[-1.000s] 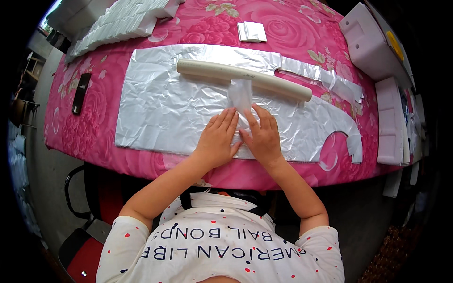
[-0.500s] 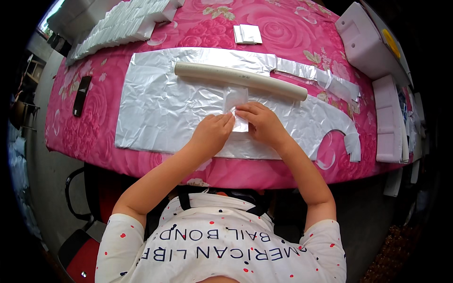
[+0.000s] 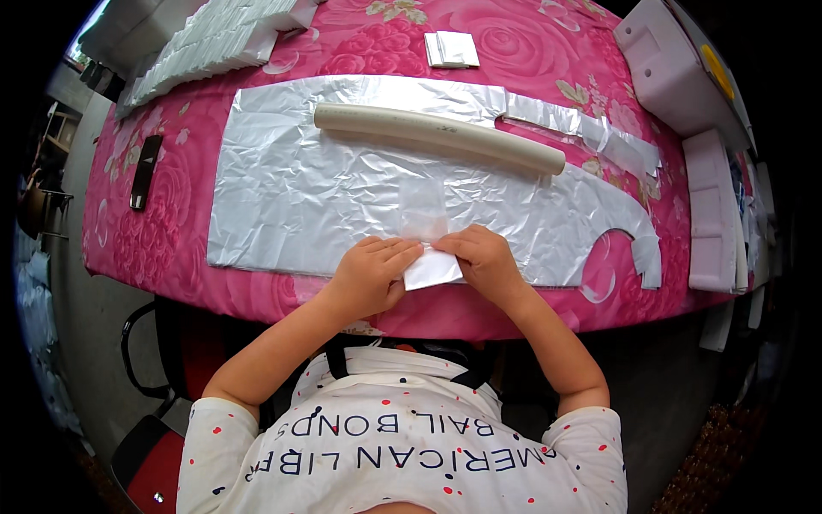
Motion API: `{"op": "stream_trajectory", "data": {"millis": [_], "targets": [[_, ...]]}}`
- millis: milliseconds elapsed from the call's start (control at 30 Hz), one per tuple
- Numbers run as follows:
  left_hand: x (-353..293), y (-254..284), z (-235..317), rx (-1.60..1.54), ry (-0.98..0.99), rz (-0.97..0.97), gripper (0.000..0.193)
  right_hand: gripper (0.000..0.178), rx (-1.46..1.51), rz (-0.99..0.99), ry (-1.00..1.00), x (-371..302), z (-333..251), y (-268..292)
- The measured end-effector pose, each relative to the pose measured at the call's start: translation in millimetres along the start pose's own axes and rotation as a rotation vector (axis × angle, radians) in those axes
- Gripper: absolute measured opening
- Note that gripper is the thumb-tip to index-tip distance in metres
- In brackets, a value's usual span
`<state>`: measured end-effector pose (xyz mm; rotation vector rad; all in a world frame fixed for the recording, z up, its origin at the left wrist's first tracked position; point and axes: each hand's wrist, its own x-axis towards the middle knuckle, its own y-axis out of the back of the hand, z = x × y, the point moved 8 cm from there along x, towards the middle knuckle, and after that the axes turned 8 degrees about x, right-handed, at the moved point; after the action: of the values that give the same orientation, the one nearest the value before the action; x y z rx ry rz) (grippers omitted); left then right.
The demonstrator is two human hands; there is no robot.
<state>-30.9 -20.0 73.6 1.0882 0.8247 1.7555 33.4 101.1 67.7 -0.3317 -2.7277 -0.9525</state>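
Over pink cloth point(image 3: 154, 248), left hand point(image 3: 370, 272) and right hand point(image 3: 485, 262) pinch film point(image 3: 431, 271) (tube point(image 3: 440, 137) beyond them), which uneven pulling could skew.

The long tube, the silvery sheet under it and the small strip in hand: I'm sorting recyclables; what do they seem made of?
Long tube: smooth, satin beige; probably rigid plastic.
Silvery sheet: glossy, finely creased; likely plastic film, possibly foil.
Small strip: soft sheen, translucent upper part; perhaps thin plastic film.
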Motion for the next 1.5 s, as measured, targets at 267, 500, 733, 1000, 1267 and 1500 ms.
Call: {"op": "stream_trajectory", "data": {"millis": [267, 500, 733, 1000, 1267, 1500], "targets": [[12, -9, -56, -0.364, 0.702, -0.026, 0.057, 0.029, 0.298, -0.197, -0.816, 29, 51, -7], [19, -15, -72, -0.413, 0.816, -0.140, 0.080, 0.033, 0.340, -0.293, -0.870, 35, 69, -15], [45, -13, -19, 0.260, 0.211, 0.030, 0.082, 0.032, 0.351, -0.319, -0.924, 39, 62, -11], [43, -45, -30, 0.281, 0.256, -0.089, 0.109, 0.034, 0.411, -0.273, -0.890, 35, 66, -15], [42, -48, -32, 0.281, 0.231, -0.101, 0.120, 0.026, -0.331, -0.266, -0.580, 35, 26, 4], [26, -24, -32, 0.083, 0.214, 0.052, 0.104, 0.022, -0.552, -0.163, -0.099, 55, -22, -1]]}}
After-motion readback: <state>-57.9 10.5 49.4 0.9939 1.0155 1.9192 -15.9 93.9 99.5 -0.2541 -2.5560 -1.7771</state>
